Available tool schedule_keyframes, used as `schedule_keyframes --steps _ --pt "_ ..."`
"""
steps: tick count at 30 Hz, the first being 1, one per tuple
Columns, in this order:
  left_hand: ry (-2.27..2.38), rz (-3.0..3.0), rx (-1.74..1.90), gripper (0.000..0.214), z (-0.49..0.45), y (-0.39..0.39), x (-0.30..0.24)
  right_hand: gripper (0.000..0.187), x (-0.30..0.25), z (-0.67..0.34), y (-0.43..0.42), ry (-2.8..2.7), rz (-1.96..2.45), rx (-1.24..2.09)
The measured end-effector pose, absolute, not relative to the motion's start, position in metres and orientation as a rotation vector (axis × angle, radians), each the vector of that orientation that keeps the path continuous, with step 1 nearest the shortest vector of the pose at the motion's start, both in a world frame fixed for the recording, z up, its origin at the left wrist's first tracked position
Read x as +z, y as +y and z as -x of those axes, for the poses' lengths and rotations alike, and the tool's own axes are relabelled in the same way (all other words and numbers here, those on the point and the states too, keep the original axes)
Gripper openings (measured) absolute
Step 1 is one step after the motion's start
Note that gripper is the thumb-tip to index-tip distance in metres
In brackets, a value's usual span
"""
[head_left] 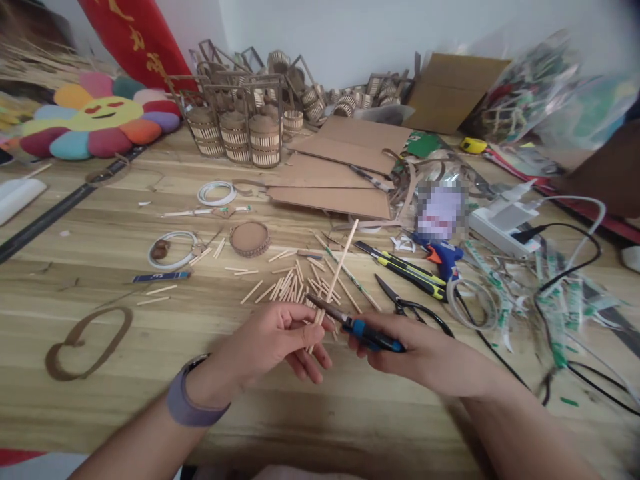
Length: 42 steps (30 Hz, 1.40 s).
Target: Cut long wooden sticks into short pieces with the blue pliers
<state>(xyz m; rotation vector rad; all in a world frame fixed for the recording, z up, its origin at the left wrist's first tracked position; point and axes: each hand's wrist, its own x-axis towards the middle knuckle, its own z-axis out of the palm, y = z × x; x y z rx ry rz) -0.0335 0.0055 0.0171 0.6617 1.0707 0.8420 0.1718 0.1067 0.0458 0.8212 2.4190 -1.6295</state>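
Note:
My left hand (283, 337) pinches a thin wooden stick (344, 259) between thumb and fingers, along with what look like short stick pieces. The long stick slants up and to the right above the table. My right hand (415, 350) is wrapped round the blue and black handles of hand shears (370, 335). Their dark metal jaws reach left to the stick, just above my left fingertips; whether they are closed on it I cannot tell. Under and beyond my hands lies a loose pile of short cut sticks (286, 287). A round woven-edged disc (250, 239) lies behind the pile.
Right of the pile lie a yellow-black utility knife (407, 270), black scissors (400, 303), a tape roll (471, 303) and a blue glue gun (444, 253). Cables run from a power strip (505, 223). Cardboard (335, 170) and small slatted buckets in frames (233, 133) stand behind.

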Motion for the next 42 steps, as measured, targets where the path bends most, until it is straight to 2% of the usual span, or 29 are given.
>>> schedule_keyframes --steps 6,13,19,42 --pt "1.043 -0.663 0.789 0.027 0.030 0.003 0.017 0.019 0.043 -0.171 0.104 2.332 -0.796 -1.734" --pt "1.051 -0.676 0.777 0.025 0.030 0.004 0.017 0.028 0.042 -0.169 0.103 2.365 -0.777 -1.711" --pt "1.037 -0.694 0.762 0.025 0.031 0.004 0.014 0.023 0.043 -0.169 0.102 2.373 -0.795 -1.700" --pt "1.069 -0.728 0.754 0.029 0.032 0.003 0.014 0.020 0.031 -0.163 0.087 2.616 -0.933 -1.364"
